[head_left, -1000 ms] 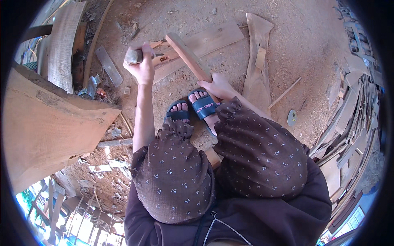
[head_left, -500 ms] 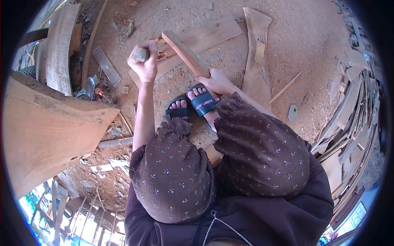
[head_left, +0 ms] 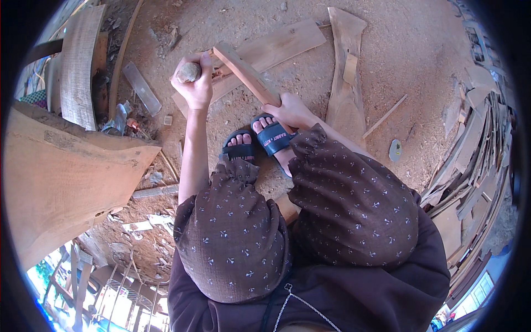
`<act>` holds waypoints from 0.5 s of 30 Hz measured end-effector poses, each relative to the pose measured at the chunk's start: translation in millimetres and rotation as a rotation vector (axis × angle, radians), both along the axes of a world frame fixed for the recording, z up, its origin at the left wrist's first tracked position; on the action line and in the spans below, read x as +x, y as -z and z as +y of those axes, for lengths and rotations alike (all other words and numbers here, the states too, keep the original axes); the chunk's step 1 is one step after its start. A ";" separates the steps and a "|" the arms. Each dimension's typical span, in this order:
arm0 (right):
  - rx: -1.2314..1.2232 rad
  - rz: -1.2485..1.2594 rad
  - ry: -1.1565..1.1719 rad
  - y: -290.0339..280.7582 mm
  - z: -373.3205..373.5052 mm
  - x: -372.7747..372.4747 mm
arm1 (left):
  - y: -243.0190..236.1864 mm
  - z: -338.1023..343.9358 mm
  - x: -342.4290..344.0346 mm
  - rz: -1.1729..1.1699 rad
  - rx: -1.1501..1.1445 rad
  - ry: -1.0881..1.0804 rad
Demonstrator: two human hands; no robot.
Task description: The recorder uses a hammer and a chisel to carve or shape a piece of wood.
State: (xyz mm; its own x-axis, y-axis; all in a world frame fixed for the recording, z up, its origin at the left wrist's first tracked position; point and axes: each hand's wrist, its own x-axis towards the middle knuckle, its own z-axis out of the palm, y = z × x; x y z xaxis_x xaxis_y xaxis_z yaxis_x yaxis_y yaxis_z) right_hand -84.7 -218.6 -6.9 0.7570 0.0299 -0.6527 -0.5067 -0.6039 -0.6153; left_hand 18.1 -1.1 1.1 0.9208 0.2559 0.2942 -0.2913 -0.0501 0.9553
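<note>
My left hand (head_left: 193, 91) is closed around a round-ended handle (head_left: 188, 72), seen end-on; whatever lies at its other end is hidden below the fist. In my right hand (head_left: 293, 112), fingers wrapped round its near end, is a squared wooden stick (head_left: 246, 73). The stick slants up and left, so its far end stands close beside my left fist. Beneath both lies a long plank (head_left: 293, 45) on the ground, with a rough, broken-looking patch near my left hand. My sandalled feet (head_left: 271, 135) are just short of the plank.
A wavy-edged board (head_left: 345, 94) lies to the right with a small wood block (head_left: 350, 69) on it. A thin stick (head_left: 385, 117) rests on the dirt. Stacked offcuts (head_left: 475, 177) fill the right side. Large slabs (head_left: 66, 177) and upright boards (head_left: 82, 66) stand at left.
The far end of the wooden stick has shifted slightly left, nearer my left fist. My left hand keeps its grip on the handle and has barely moved.
</note>
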 end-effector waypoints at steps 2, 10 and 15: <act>0.006 0.005 -0.001 -4.0 1.7 0.9 | -2.5 2.0 0.4 -0.005 0.003 0.002; -0.014 -0.016 -0.002 1.5 0.3 1.2 | -0.6 2.4 1.9 0.017 0.012 0.012; -0.026 -0.034 0.010 5.9 -0.4 0.6 | -1.6 1.5 1.5 0.008 -0.007 0.002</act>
